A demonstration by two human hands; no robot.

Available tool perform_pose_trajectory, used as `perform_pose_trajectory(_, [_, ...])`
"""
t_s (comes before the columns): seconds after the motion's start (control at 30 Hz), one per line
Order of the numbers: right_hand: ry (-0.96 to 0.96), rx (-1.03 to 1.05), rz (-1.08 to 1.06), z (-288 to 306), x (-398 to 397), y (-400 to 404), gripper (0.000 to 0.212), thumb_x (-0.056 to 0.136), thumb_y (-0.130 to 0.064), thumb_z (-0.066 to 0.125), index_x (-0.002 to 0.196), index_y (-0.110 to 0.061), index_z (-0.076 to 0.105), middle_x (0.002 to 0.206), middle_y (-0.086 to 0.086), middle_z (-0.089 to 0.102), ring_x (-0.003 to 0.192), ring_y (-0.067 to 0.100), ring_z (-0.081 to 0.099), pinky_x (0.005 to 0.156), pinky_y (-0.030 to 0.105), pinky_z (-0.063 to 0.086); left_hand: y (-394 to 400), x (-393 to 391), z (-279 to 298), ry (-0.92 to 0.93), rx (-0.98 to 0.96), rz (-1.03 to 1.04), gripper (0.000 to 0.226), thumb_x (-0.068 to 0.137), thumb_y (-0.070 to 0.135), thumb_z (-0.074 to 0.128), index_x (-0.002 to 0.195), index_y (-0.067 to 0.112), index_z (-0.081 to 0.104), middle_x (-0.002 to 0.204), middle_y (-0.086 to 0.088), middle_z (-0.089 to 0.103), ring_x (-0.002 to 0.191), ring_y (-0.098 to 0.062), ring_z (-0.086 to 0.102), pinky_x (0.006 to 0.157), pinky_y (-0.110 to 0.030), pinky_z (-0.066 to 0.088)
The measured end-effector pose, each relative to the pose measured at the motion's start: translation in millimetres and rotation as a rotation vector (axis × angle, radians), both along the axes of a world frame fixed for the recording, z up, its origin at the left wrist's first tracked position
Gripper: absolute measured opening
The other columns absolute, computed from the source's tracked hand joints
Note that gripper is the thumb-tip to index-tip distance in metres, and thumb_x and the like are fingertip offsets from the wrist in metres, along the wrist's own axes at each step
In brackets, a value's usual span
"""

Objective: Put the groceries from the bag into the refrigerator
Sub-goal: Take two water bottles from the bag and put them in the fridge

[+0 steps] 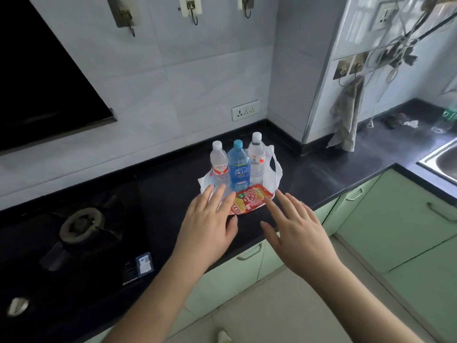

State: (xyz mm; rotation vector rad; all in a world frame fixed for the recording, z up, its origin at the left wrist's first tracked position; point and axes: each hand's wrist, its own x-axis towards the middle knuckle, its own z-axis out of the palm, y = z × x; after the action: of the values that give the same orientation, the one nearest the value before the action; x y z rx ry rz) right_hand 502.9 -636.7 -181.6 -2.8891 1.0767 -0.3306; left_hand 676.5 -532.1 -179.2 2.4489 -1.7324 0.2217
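A white plastic bag (272,167) lies flattened on the dark surface (321,179), and the groceries stand on it — a blue bottle (238,167) in the middle, a clear bottle with a red label (218,163) just left of it, another clear bottle (256,154) just right and behind. A red snack packet (249,199) lies flat in front of the blue bottle. The left hand (210,224) and right hand (294,226) hover on either side of the packet, fingers straight and spread, grasping nothing — fingertips overlap its edges, though contact is unclear.
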Motion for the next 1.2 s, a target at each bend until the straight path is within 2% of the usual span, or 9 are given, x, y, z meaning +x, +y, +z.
perform_pose_trajectory(0.2, [0.012, 0.055, -0.002, -11, 61, -33, 0.061, 0.093, -0.055, 0.026, 0.141, -0.023, 0.045, 0.146, 0.006, 0.047, 0.134, 0.027, 0.043, 0.107, 0.043, 0.037, -30, 57, -16, 0.062, 0.026, -0.042, 0.065, 0.093, 0.051, 0.019, 0.149, 0.021, 0.030, 0.157, -0.005, 0.028, 0.146, -0.025, 0.017, 0.118, -0.048, 0.020])
perform_pose_trajectory(0.3, [-0.024, 0.063, -0.018, -21, 85, -42, 0.059, 0.093, -0.053, 0.031, 0.139, -0.020, 0.047, 0.143, 0.010, 0.050, 0.131, 0.029, 0.047, 0.104, 0.044, 0.040, -44, 75, -29, 0.066, 0.031, -0.071, 0.062, 0.093, 0.048, 0.025, 0.147, 0.020, 0.035, 0.156, -0.006, 0.032, 0.146, -0.028, 0.019, 0.117, -0.051, 0.018])
perform_pose_trajectory(0.43, [0.017, 0.130, -0.006, -37, 106, -60, 0.060, 0.096, -0.053, 0.033, 0.150, -0.026, 0.028, 0.156, 0.004, 0.030, 0.144, 0.024, 0.025, 0.115, 0.040, 0.023, -64, 93, -50, 0.104, 0.039, -0.077, 0.063, 0.093, 0.050, 0.026, 0.147, 0.019, 0.036, 0.156, -0.007, 0.031, 0.147, -0.027, 0.018, 0.118, -0.049, 0.016])
perform_pose_trajectory(0.57, [0.014, 0.168, -0.033, -53, 121, -88, 0.065, 0.096, -0.048, 0.039, 0.152, -0.025, 0.018, 0.158, 0.007, 0.025, 0.145, 0.026, 0.022, 0.116, 0.039, 0.021, -84, 98, -66, 0.176, 0.036, -0.014, 0.062, 0.094, 0.049, 0.032, 0.147, 0.017, 0.036, 0.155, -0.008, 0.033, 0.146, -0.025, 0.019, 0.120, -0.045, 0.013])
perform_pose_trajectory(0.7, [0.057, 0.232, -0.031, -74, 133, -122, 0.066, 0.097, -0.048, 0.040, 0.153, -0.025, 0.013, 0.160, 0.007, 0.020, 0.147, 0.025, 0.017, 0.117, 0.038, 0.018, -101, 106, -87, 0.270, 0.098, -0.031, 0.066, 0.096, 0.049, 0.040, 0.153, 0.023, 0.018, 0.162, -0.004, 0.013, 0.149, -0.022, 0.003, 0.118, -0.037, 0.001])
perform_pose_trajectory(0.87, [0.104, 0.332, 0.012, -96, 145, -159, 0.068, 0.098, -0.047, 0.040, 0.154, -0.023, 0.010, 0.161, 0.005, 0.014, 0.147, 0.023, 0.013, 0.117, 0.038, 0.016, -120, 109, -116, 0.329, 0.193, -0.002, 0.067, 0.096, 0.047, 0.043, 0.153, 0.022, 0.017, 0.163, -0.002, 0.004, 0.149, -0.020, -0.004, 0.113, -0.030, -0.008])
perform_pose_trajectory(0.97, [0.119, 0.364, 0.035, -103, 151, -183, 0.070, 0.098, -0.046, 0.042, 0.154, -0.020, 0.010, 0.161, 0.006, 0.014, 0.147, 0.024, 0.014, 0.117, 0.038, 0.017, -137, 114, -133, 0.349, 0.202, 0.075, 0.069, 0.095, 0.049, 0.044, 0.152, 0.021, 0.018, 0.162, -0.003, 0.012, 0.149, -0.021, 0.004, 0.120, -0.035, 0.005])
perform_pose_trajectory(1.07, [0.127, 0.477, 0.042, -115, 155, -200, 0.072, 0.096, -0.042, 0.048, 0.153, -0.015, 0.013, 0.160, 0.005, 0.017, 0.146, 0.023, 0.020, 0.115, 0.038, 0.024, -153, 118, -146, 0.389, 0.245, 0.130, 0.066, 0.093, 0.051, 0.045, 0.148, 0.019, 0.028, 0.151, -0.002, 0.035, 0.141, -0.018, 0.028, 0.116, -0.035, 0.026])
perform_pose_trajectory(1.2, [0.063, 0.806, -0.059, -124, 162, -215, 0.069, 0.097, -0.038, 0.050, 0.152, -0.017, 0.015, 0.157, 0.003, 0.024, 0.137, 0.023, 0.037, 0.102, 0.036, 0.042, -170, 122, -153, 0.736, 0.306, 0.351, 0.070, 0.094, 0.050, 0.049, 0.150, 0.016, 0.025, 0.156, -0.004, 0.029, 0.141, -0.020, 0.031, 0.112, -0.037, 0.032])
